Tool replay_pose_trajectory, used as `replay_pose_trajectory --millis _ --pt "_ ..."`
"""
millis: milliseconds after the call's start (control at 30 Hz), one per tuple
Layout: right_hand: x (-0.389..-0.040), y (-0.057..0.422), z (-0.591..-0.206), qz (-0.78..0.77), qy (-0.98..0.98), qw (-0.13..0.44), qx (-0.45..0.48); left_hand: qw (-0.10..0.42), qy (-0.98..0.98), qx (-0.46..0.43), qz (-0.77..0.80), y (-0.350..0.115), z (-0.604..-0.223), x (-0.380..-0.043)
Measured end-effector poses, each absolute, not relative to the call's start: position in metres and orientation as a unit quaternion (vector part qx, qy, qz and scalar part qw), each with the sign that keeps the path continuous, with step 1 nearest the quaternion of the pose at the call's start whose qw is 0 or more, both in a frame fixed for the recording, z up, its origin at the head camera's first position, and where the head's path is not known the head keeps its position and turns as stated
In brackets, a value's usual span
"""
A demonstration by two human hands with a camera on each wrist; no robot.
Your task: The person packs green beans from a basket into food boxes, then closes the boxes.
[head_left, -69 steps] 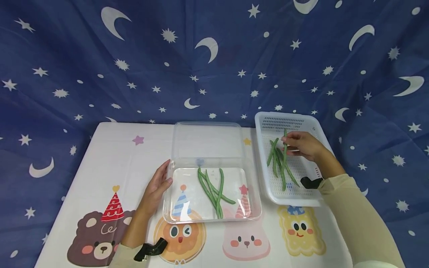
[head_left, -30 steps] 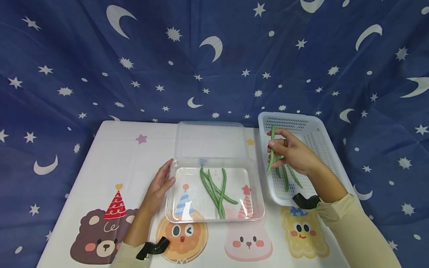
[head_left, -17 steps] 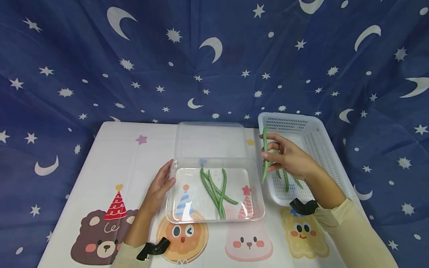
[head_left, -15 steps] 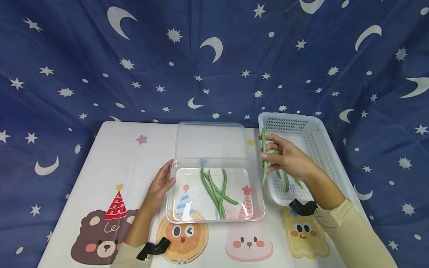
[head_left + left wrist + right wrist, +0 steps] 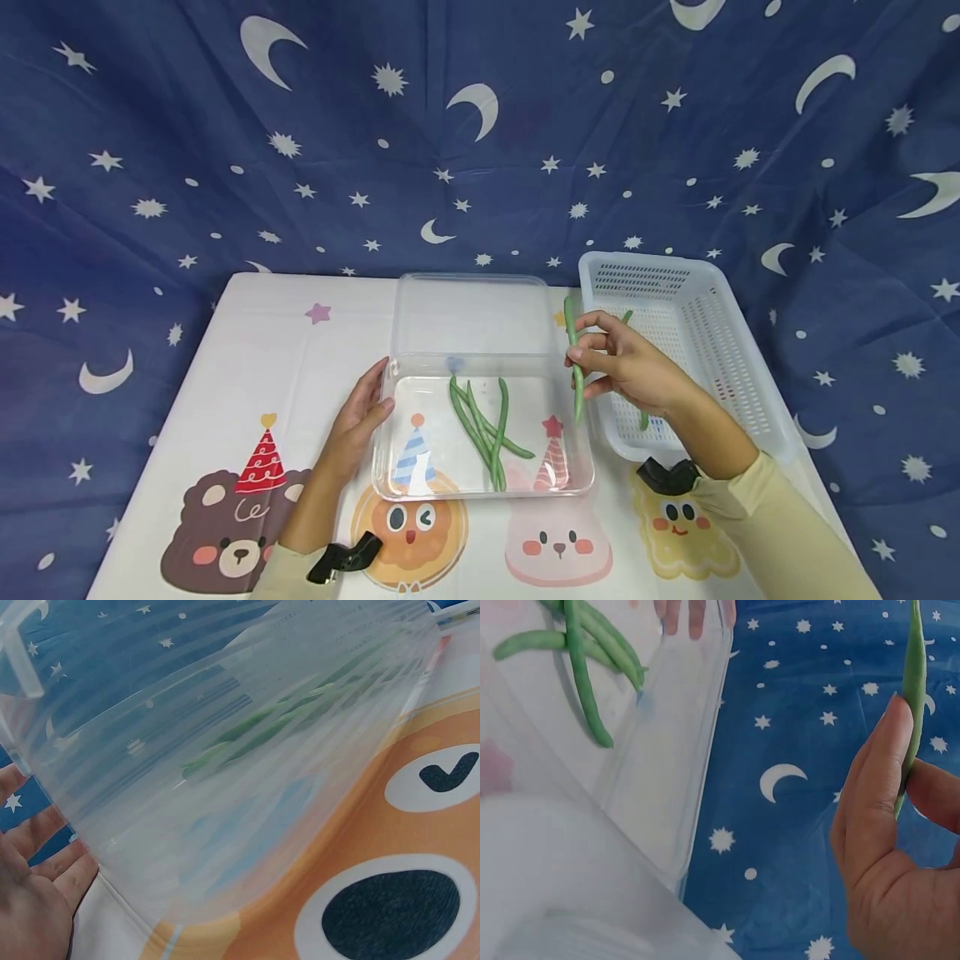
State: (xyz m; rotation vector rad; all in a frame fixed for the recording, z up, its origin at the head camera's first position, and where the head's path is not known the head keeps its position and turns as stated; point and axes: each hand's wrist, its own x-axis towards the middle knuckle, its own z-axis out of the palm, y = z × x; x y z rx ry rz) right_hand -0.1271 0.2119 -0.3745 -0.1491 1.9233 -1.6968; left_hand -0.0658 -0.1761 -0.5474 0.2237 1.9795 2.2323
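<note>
In the head view, my right hand (image 5: 626, 367) pinches a green bean (image 5: 572, 333) between thumb and fingers. The bean stands nearly upright over the gap between the two containers; the right wrist view also shows this held green bean (image 5: 913, 682). My left hand (image 5: 356, 421) touches the left wall of a clear plastic box (image 5: 480, 493), its fingers fairly straight in the left wrist view. Several green beans (image 5: 480, 429) lie crossed inside the box. Right of it, a white perforated basket (image 5: 705, 333) holds more beans (image 5: 644, 419), mostly hidden behind my right hand.
The box's clear lid (image 5: 471, 312) extends flat behind it. A white cloth (image 5: 262, 358) with cartoon prints covers the table. Behind the table hangs a blue curtain (image 5: 315, 108) with moons and stars.
My right hand has taken a bean from the basket and carried it left, past the basket's left rim toward the box. My left hand stays at the box wall.
</note>
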Motion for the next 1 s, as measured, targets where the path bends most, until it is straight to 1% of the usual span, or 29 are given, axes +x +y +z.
replay_pose_trajectory --millis 200,433,1000 --pt "-0.123 0.201 -0.377 -0.620 0.723 0.297 -0.064 0.066 0.664 0.071 0.742 -0.177 -0.546 -0.065" --pt "-0.117 0.194 -0.382 -0.614 0.718 0.321 -0.070 0.073 0.654 0.073 0.750 -0.176 -0.548 -0.066" --pt "-0.116 0.179 -0.383 -0.619 0.701 0.345 -0.076 0.073 0.653 0.076 0.750 -0.175 -0.547 -0.066"
